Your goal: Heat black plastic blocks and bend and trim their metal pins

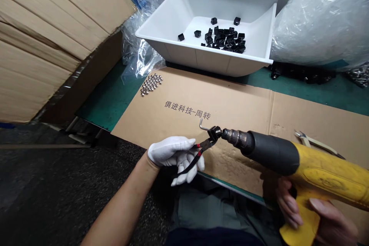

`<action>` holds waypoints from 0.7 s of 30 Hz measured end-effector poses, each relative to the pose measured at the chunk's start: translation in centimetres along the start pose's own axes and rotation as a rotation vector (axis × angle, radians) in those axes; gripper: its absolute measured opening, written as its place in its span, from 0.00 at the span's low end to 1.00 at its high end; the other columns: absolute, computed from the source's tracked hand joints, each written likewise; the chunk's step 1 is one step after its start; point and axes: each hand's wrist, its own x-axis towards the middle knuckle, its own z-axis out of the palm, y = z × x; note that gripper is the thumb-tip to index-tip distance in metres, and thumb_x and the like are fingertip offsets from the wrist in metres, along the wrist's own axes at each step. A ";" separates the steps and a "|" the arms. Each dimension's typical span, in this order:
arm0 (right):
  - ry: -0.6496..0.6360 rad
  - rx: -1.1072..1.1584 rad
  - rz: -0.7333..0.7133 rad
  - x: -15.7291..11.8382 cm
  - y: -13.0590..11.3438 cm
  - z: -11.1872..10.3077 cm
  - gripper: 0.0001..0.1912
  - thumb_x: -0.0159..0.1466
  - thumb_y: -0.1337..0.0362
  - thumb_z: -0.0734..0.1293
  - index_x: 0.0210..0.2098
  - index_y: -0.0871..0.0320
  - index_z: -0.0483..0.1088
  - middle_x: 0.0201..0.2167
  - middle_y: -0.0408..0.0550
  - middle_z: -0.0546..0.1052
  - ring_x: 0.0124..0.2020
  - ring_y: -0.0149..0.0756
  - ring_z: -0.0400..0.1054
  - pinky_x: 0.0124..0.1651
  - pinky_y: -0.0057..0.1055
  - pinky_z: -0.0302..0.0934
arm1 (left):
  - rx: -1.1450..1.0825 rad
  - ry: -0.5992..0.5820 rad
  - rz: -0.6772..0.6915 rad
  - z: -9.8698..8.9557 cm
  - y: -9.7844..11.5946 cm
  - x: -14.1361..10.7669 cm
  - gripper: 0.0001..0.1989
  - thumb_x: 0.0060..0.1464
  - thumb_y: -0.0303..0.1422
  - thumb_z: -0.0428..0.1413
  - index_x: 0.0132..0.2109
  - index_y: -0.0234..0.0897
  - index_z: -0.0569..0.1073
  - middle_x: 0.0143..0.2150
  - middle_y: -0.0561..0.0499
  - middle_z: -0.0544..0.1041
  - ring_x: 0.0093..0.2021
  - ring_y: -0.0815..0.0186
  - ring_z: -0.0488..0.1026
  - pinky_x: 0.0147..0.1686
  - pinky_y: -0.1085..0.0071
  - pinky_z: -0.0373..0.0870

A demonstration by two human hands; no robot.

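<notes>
My left hand point(175, 155), in a white glove, holds pliers point(206, 145) with black and red handles. In their jaws is a small black part point(214, 132). My bare right hand point(314, 207) is wrapped round the handle of a yellow heat gun point(325, 173). The gun's metal nozzle point(238, 138) points left, its tip close beside the black part. An L-shaped hex key point(202, 125) shows just behind the part; whether it touches the part I cannot tell.
Cardboard point(173, 127) covers the green table point(100, 103). Small metal pieces point(151, 83) lie at its back left. Behind stands a white bin point(213, 59) of black parts. Cutters point(317, 143) lie beyond the gun. A large carton point(54, 42) rises at left, plastic bags point(323, 19) at right.
</notes>
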 end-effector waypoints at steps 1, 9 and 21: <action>0.005 -0.005 -0.005 0.0 0.0 0.0 0.19 0.64 0.50 0.64 0.49 0.54 0.71 0.32 0.49 0.71 0.26 0.36 0.64 0.30 0.35 0.61 | -0.004 -0.010 0.005 -0.1 -0.1 0.0 0.32 0.65 0.52 0.46 0.48 0.24 0.77 0.31 0.37 0.81 0.21 0.60 0.77 0.19 0.68 0.73; -0.008 -0.020 -0.005 -0.1 -0.1 -0.1 0.19 0.64 0.50 0.64 0.48 0.54 0.71 0.32 0.50 0.71 0.26 0.37 0.64 0.30 0.36 0.61 | -0.030 -0.033 0.005 -0.1 0.0 0.1 0.32 0.65 0.52 0.47 0.48 0.23 0.77 0.31 0.37 0.81 0.21 0.60 0.77 0.19 0.69 0.73; -0.023 0.003 -0.003 0.1 -0.1 -0.3 0.19 0.64 0.50 0.65 0.50 0.53 0.71 0.32 0.50 0.71 0.27 0.38 0.65 0.30 0.36 0.62 | 0.001 -0.007 -0.007 0.1 0.0 0.0 0.33 0.63 0.55 0.49 0.48 0.25 0.77 0.30 0.39 0.81 0.21 0.60 0.78 0.20 0.69 0.73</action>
